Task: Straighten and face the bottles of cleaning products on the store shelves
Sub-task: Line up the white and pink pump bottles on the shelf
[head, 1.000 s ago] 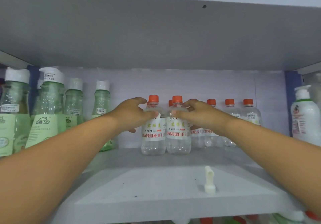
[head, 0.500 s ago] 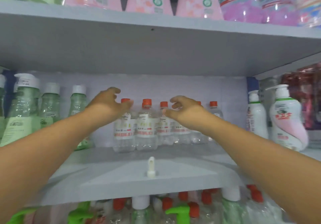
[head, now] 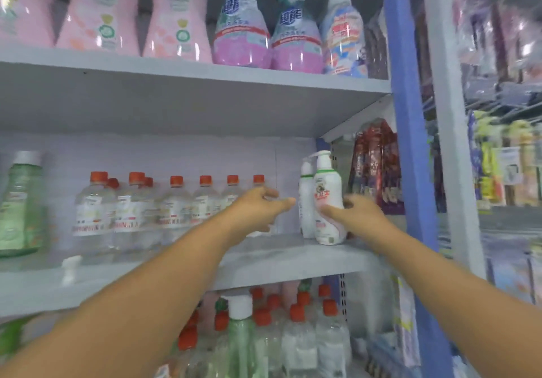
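The white pump bottle [head: 328,198], seemingly gripped low by the right hand [head: 356,216], should be turned label-forward while the loosely spread, empty left hand [head: 258,207] steadies it.

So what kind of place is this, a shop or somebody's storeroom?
Most likely a shop aisle for cleaning goods. Grey shelves carry rows of identical clear bottles with orange caps, pink bottles line the shelf above, and the right hand grips a white pump bottle.

left arm [head: 164,283] outstretched | left hand [head: 258,209] fingers spread, free | right hand [head: 356,216] grip curled round pump bottle [head: 328,198]
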Motion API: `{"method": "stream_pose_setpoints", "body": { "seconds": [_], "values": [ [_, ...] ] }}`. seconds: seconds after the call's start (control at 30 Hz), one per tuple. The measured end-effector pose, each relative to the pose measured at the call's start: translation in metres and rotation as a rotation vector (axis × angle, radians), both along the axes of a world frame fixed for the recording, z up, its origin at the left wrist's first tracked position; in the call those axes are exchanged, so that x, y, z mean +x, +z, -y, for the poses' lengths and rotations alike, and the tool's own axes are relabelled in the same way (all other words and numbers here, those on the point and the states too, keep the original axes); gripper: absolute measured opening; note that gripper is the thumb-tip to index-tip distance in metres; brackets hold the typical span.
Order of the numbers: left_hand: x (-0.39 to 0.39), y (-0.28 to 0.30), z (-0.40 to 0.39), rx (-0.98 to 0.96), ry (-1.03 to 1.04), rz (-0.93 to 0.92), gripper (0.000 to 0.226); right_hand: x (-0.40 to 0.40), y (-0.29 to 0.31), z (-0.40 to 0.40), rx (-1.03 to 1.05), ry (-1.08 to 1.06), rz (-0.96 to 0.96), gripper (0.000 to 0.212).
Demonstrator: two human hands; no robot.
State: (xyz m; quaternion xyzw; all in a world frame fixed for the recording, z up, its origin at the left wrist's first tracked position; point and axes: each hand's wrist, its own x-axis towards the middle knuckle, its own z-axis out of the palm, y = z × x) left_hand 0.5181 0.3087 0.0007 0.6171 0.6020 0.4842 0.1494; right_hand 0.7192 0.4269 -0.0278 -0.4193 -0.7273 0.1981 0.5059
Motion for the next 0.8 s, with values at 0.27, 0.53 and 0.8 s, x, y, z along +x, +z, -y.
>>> {"method": "stream_pose_setpoints", "body": {
  "seconds": [0.27, 0.53, 0.8],
  "values": [
    [-0.005, -0.007, -0.022, -0.063, -0.090, 0.210, 0.046, -0.030, 0.014, 0.008, -0.151, 0.450, 0.140, 0.030],
    [-0.050, -0.010, 0.002, 0.005, 0.140, 0.248, 0.046, -0.028, 0.053, -0.028, -0.141, 0.102, -0.088, 0.063],
    [-0.072, -0.026, 0.040, 0.158, 0.257, 0.278, 0.051, -0.063, 0.042, -0.040, -0.299, 0.199, 0.084, 0.061]
  ]
}}
